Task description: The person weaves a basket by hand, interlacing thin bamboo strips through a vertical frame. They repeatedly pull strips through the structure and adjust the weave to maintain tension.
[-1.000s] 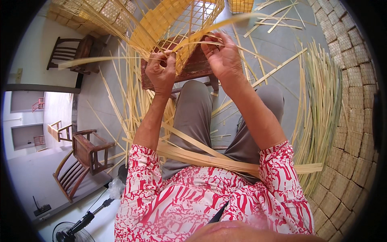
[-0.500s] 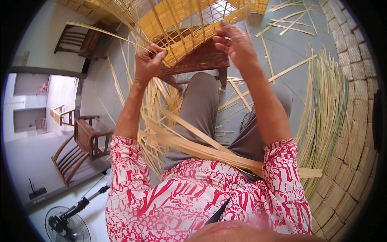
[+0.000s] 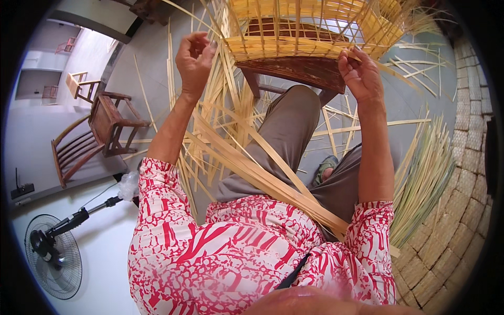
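A yellow woven bamboo basket (image 3: 294, 49) with upright stakes rests on a dark red-brown wooden stool (image 3: 294, 71) in front of my knees. My right hand (image 3: 363, 79) is at the basket's near right side, thumb and fingers pinched on a flat bamboo strip (image 3: 391, 71) whose tail trails off to the right. To the left of the basket, my left hand (image 3: 195, 63) is raised with loosely bent fingers, thumb apart, and nothing seen in it. A bundle of pale bamboo strips (image 3: 262, 176) lies across my lap.
Loose strips (image 3: 226, 94) litter the floor left of the stool. A sheaf of thin strips (image 3: 428, 173) lies at the right, beside stacked woven bundles (image 3: 459, 205). At the left are a wooden chair (image 3: 102, 126) and a black fan (image 3: 52, 252).
My left hand has come off the basket and moved clear of it. The view has shifted, with the basket now further right. My right hand has stayed at the basket's right side.
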A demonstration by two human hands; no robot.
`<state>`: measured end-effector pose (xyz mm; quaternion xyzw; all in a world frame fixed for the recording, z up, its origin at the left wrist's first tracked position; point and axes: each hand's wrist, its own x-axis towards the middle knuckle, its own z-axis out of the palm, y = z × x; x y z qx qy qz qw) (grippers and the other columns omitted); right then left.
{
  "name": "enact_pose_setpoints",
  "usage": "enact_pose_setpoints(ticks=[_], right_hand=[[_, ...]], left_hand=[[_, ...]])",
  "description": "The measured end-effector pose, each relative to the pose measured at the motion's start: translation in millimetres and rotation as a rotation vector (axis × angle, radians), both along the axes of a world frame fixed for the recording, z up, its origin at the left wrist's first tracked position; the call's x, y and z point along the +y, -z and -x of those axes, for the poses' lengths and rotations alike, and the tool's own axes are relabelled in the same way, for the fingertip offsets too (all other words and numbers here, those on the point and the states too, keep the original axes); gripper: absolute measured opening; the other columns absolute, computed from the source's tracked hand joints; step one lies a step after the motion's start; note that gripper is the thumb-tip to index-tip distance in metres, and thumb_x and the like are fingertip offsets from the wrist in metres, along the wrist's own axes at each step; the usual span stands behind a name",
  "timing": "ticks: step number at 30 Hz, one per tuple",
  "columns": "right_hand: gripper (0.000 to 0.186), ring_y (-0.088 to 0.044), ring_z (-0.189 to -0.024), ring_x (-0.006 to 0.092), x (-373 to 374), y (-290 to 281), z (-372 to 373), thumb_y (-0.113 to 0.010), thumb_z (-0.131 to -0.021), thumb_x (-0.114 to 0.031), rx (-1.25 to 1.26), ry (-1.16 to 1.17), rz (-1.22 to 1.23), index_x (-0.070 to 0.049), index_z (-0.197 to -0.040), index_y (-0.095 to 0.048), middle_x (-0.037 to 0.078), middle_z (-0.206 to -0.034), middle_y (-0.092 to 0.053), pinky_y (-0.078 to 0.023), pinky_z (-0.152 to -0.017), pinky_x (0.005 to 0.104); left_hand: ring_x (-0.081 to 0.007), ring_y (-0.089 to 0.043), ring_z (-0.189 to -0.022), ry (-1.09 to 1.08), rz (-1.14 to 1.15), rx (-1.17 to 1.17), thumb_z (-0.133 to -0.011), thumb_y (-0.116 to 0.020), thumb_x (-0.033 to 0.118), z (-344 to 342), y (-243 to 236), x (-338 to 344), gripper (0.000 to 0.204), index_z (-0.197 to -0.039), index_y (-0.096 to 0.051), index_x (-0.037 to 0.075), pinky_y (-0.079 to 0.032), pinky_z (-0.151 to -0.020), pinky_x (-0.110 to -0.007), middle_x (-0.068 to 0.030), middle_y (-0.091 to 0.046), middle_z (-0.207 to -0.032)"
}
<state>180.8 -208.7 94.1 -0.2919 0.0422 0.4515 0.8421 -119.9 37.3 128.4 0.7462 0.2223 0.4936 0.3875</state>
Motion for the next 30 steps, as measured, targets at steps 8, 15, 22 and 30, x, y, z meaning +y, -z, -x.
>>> enact_pose_setpoints(ticks=[8,15,22,30], right_hand=[[0.011,-0.067,-0.091,0.0297,-9,-5,-1,-0.060,-0.093,0.001,-0.001,-0.085,-0.065,0.007,-0.102,-0.056,0.021,-0.098,-0.065,-0.062,-0.078,0.0380],[0.017,-0.067,-0.090,0.0285,-3,-4,6,-0.058,-0.095,0.000,-0.057,-0.074,-0.077,0.013,-0.105,-0.058,0.021,-0.098,-0.065,-0.062,-0.081,0.0379],[0.019,-0.068,-0.091,0.0294,2,1,6,-0.058,-0.095,-0.001,-0.061,-0.056,-0.105,0.014,-0.107,-0.059,0.021,-0.099,-0.067,-0.063,-0.081,0.0383],[0.010,-0.070,-0.082,0.0280,6,7,8,-0.061,-0.092,0.000,-0.014,-0.080,-0.167,0.008,-0.097,-0.064,0.019,-0.089,-0.071,-0.063,-0.079,0.0382]], left_hand=[[-0.0136,-0.069,-0.060,-0.078,-0.345,0.495,-0.085,-0.076,0.019,-24,-21,-26,0.031,-0.114,-0.073,0.009,-0.053,-0.058,-0.028,-0.0051,-0.072,-0.070],[-0.0185,-0.070,-0.057,-0.108,-0.401,0.539,-0.081,-0.073,0.021,-32,-23,-13,0.013,-0.085,-0.075,0.009,-0.054,-0.056,-0.031,-0.0065,-0.072,-0.066],[-0.0207,-0.071,-0.058,-0.082,-0.424,0.513,-0.080,-0.071,0.020,-33,-25,-15,0.013,-0.081,-0.073,0.007,-0.054,-0.056,-0.032,-0.0080,-0.072,-0.067],[-0.0244,-0.071,-0.061,-0.086,-0.417,0.562,-0.083,-0.072,0.020,-31,-25,-16,0.014,-0.089,-0.072,0.007,-0.054,-0.057,-0.034,-0.0093,-0.072,-0.071]])
